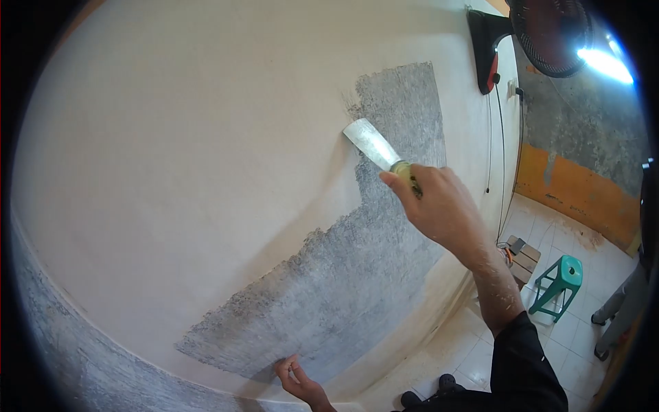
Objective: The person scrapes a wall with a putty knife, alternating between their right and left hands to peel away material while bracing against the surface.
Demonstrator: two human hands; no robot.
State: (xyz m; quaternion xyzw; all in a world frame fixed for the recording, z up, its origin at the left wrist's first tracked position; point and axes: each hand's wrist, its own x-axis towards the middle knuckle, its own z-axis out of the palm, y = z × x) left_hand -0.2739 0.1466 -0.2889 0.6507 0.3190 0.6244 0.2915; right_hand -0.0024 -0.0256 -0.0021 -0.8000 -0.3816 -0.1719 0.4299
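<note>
My right hand (439, 206) is closed around the handle of a putty knife (374, 144). Its wide metal blade rests at the wall, where the white coating (206, 151) borders a scraped grey patch (343, 275). Low on the wall, by the lower edge of that patch, is my left hand (295, 378), its fingers bent and drawn together near the surface. Whether anything is between those fingers is too small to tell.
A wall fan (484, 51) hangs at the upper right, with cords below it. On the tiled floor stand a green stool (566, 275) and a wooden box (523, 259). Another person's legs (621, 302) show at the right edge.
</note>
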